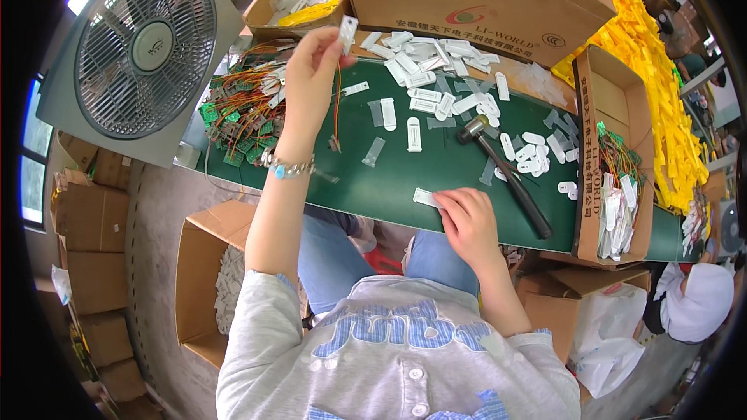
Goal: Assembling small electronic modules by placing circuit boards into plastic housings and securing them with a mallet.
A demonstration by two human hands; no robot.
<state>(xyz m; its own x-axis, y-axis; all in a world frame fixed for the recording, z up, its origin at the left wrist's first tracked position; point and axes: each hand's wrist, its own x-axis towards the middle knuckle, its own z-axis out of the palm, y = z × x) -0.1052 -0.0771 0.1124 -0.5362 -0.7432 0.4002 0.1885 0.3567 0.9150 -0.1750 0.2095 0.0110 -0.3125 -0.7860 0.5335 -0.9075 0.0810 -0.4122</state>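
L hand [315, 62] grip held white pc. [348, 29] high, prob. so wires [337, 109] hung free; R hand [469, 222] pinched white casing [426, 197] near surface [350, 194] edge.

This is an electronics workshop: a long green-topped workbench [358, 190] crosses the middle of the frame, bearing a heap of green circuit boards with orange wires [233, 157] at centre left and scattered white plastic casings [424, 95] at upper centre. Brown cardboard cartons [93, 222] stand stacked at far left, and a black-handled hammer [521, 198] lies right of centre.
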